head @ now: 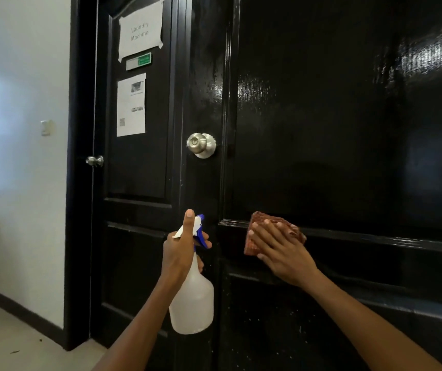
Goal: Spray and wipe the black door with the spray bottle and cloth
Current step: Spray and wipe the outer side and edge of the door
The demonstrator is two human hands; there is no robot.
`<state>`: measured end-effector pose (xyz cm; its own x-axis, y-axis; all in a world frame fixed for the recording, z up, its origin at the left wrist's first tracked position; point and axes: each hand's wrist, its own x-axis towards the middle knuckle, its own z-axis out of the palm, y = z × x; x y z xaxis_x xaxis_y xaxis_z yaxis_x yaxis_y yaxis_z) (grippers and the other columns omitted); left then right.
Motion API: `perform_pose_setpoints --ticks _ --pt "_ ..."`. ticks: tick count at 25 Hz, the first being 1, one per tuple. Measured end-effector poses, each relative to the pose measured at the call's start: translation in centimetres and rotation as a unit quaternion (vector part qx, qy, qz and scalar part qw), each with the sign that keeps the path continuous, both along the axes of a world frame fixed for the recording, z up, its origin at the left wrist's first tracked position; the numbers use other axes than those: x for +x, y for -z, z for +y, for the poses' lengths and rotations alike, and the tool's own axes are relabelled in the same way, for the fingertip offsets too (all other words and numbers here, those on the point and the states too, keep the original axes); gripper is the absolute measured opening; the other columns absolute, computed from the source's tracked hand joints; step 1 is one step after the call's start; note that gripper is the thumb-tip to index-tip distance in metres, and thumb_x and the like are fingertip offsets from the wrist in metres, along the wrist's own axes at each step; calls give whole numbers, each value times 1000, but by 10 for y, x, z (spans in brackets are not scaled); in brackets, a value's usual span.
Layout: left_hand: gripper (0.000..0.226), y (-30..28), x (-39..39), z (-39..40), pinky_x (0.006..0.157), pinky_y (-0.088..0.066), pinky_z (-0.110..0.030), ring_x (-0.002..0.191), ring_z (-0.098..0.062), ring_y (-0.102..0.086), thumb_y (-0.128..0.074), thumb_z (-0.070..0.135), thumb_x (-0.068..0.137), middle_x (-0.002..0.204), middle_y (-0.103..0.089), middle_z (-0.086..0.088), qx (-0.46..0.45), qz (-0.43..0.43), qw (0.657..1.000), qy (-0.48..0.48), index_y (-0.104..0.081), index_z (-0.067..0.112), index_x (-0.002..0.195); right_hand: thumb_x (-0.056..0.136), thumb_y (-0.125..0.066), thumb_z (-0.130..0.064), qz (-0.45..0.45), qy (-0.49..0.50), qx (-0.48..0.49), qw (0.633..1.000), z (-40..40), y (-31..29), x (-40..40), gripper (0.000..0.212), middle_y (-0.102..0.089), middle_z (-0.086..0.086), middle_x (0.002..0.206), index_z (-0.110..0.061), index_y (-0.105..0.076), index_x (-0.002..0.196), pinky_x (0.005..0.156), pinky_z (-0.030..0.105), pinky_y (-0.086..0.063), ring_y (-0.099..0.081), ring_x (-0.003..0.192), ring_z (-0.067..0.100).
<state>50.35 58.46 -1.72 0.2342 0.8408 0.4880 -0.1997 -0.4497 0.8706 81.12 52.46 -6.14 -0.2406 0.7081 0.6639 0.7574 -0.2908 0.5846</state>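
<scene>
The glossy black door (334, 135) fills the right half of the head view, its upper panel wet and shiny. My right hand (281, 250) lies flat with straight fingers on a reddish-brown cloth (252, 245), pressing it against the door's middle rail. My left hand (179, 250) grips the neck of a translucent white spray bottle (191, 303) with a blue and white trigger head, thumb up along the head, a finger at the trigger. The nozzle points toward the door edge below the silver knob (201, 144).
A second black door (137, 236) stands to the left with taped paper notices (140, 29) and its own small knob (94, 161). Farther left is a white wall (19, 156) with a switch and a dark baseboard above a pale floor.
</scene>
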Motion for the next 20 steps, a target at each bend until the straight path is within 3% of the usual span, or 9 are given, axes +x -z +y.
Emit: perform_pose_setpoints --ticks 5,10,12,16,20 --pt "73 4 26 -27 93 -51 -55 71 -20 -71 -34 67 90 72 -74 -6 18 28 999 35 -73 7 76 104 -31 -48 103 65 98 988 -92 13 44 68 -9 6 172 -17 -19 163 127 53 -11 -4 159 30" --pt "71 10 27 -35 94 -50 -55 74 -23 -72 -35 65 91 72 -74 -7 26 38 998 48 -72 7 78 106 -32 -46 245 85 147 954 -76 33 17 68 -8 8 172 -15 -16 164 126 57 -5 -2 158 36" --pt "72 10 21 -31 92 -52 -50 73 -22 -72 -35 66 88 72 -74 -7 32 40 998 43 -72 6 77 106 -34 -44 230 63 117 964 -45 28 -3 67 -3 6 172 -19 -13 164 127 54 -1 1 158 33" --pt "72 13 10 -19 84 -52 -35 74 -20 -72 -32 65 88 72 -75 -5 51 36 998 8 -73 6 75 108 -29 -42 119 13 -18 993 34 -12 -45 61 -4 1 171 -23 -10 163 126 49 5 14 157 24" --pt "71 13 8 -5 87 -52 -38 75 -22 -71 -30 63 90 72 -75 -6 42 39 998 -8 -73 8 77 110 -23 -44 113 2 -76 991 74 -33 -71 61 14 -5 168 -26 4 162 127 51 -7 23 154 19"
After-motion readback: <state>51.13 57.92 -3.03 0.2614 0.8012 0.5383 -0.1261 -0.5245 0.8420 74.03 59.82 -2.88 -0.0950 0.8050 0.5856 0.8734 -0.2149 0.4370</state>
